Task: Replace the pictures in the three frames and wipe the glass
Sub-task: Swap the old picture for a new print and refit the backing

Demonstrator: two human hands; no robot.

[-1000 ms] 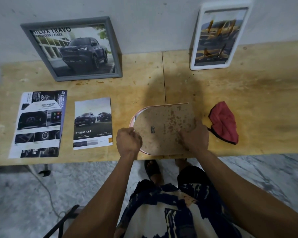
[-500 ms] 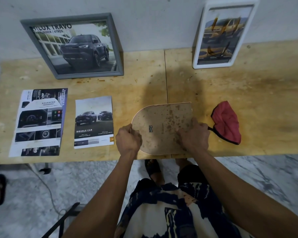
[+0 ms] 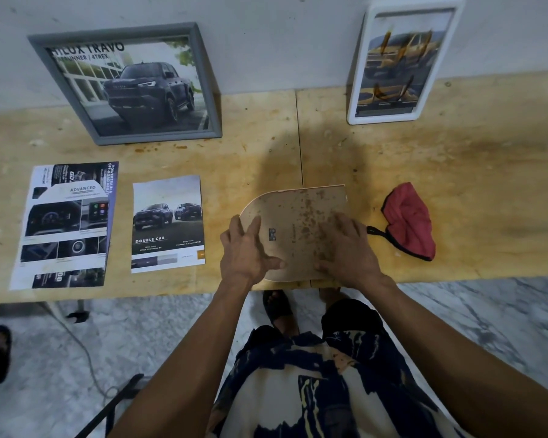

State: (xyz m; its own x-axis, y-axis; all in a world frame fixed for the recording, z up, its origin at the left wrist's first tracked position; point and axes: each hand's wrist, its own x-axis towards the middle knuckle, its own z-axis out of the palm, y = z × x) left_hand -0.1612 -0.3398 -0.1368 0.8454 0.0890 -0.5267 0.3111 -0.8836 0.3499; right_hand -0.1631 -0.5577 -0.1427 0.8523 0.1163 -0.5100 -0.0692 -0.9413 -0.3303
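At the desk's (image 3: 456,184) near edge, the face-down third frame (image 3: 298,222) lies under both hands: left hand (image 3: 247,251) and right hand (image 3: 348,251) press flat, fingers extended. Step: seating the backing. Next: turn over, wipe glass.

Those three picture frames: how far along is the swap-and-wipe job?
Two look done: the grey frame and white frame stand against the wall with truck pictures. In hand: both hands, left and right, press the arched frame, lying back-side up. Left: wiping, with the red cloth lying untouched; whether the two brochures go in is unclear.
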